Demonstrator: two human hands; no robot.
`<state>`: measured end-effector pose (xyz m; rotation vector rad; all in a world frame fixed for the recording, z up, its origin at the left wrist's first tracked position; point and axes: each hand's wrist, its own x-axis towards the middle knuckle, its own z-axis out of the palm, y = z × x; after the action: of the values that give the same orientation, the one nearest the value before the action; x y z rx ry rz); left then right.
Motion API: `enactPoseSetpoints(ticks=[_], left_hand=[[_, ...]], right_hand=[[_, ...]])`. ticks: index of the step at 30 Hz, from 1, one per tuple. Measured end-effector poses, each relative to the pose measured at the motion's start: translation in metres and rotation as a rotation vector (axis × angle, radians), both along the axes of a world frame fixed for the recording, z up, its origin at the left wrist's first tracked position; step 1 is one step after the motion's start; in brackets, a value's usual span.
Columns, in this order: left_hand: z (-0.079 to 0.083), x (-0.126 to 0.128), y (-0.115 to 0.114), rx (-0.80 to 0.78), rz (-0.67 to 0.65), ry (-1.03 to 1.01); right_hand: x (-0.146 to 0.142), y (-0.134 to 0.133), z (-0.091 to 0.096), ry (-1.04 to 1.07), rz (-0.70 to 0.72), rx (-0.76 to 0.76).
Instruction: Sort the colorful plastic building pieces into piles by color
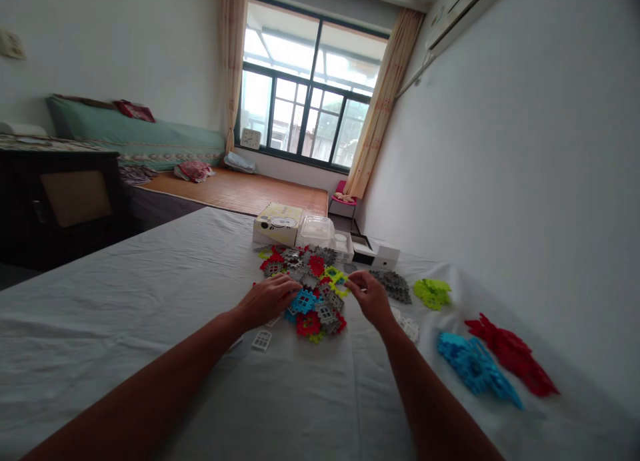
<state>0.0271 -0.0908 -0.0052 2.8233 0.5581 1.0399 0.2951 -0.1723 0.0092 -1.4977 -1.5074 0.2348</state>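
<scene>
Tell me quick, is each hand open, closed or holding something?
Left hand: at the mixed pile's edge; grip can't be told.
Right hand: closed on a yellow-green piece.

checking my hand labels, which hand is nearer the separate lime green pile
Right. The right hand is left of the lime green pile, with dark grey pieces between; the left hand is farther left, at the mixed heap's left side.

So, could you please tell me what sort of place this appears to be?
It looks like a room in a home, probably a bedroom: a wide, bed-like platform lies near a window with curtains, and a dark cabinet stands on the picture's left.
</scene>
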Motion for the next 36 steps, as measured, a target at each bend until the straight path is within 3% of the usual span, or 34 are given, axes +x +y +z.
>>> enactPoseSetpoints(ticks=[3, 7, 9, 13, 19, 23, 27, 33, 36], left_hand=[[0.001, 0.0, 0.001, 0.016, -0.027, -0.002], [-0.004, 0.002, 0.002, 0.014, -0.068, 0.017], [-0.007, 0.003, 0.003, 0.007, -0.08, 0.016], [-0.011, 0.003, 0.007, -0.008, -0.084, 0.033], [-0.012, 0.002, 0.009, 0.01, -0.079, 0.016], [-0.012, 0.004, 0.009, 0.028, -0.082, -0.007], [-0.01, 0.004, 0.008, 0.031, -0.089, 0.014], [-0.007, 0.002, 0.006, 0.001, -0.095, 0.033], [-0.007, 0.003, 0.004, -0.005, -0.086, 0.025]], right_hand=[[0.067, -0.006, 0.01, -0.12, -0.033, -0.091], [0.184, -0.036, 0.01, -0.255, -0.44, -0.211], [0.232, -0.055, 0.007, -0.257, -0.56, -0.251], [0.284, -0.077, -0.002, -0.261, -0.662, -0.293], [0.307, -0.053, -0.021, -0.409, -0.68, -0.301], [0.313, -0.034, -0.039, -0.566, -0.546, -0.442], [0.317, -0.028, -0.049, -0.602, -0.559, -0.52], [0.315, -0.03, -0.035, -0.634, -0.643, -0.62], [0.28, -0.024, -0.016, -0.678, -0.681, -0.564]])
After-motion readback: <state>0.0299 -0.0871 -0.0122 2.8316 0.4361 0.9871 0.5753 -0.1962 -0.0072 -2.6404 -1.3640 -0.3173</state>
